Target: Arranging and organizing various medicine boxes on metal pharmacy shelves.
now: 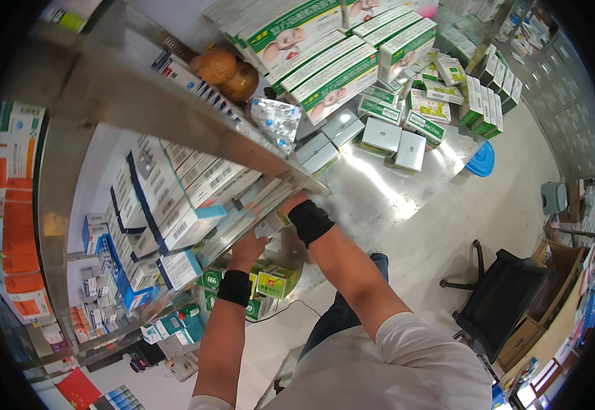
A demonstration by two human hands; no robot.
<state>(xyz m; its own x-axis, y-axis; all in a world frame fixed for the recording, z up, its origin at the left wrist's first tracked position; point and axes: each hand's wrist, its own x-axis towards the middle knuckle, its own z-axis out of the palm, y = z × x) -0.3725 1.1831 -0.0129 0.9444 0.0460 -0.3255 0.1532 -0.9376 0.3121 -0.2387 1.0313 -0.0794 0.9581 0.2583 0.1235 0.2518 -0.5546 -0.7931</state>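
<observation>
My left hand point(248, 249) is at the edge of a metal shelf, its fingers on a small white and green carton point(272, 225). My right hand point(293, 201) reaches in beside the same carton, partly hidden by the shelf's metal edge point(256, 218); whether it touches the carton, I cannot tell. Black bands circle both wrists. Stacked white medicine cartons point(174, 205) fill the shelf left of my hands. Silvery-white boxes point(381, 136) rest on the metal counter point(359, 189) beyond my right hand. Green cartons point(277, 281) lie below my left hand.
Large green and white cartons point(328, 77) are piled at the counter's back. A metal shelf post point(138, 123) crosses the upper left. A blue lid point(480, 160) shows beside the counter. A black office chair point(508, 302) stands at the right. A cable point(297, 302) runs below the green cartons.
</observation>
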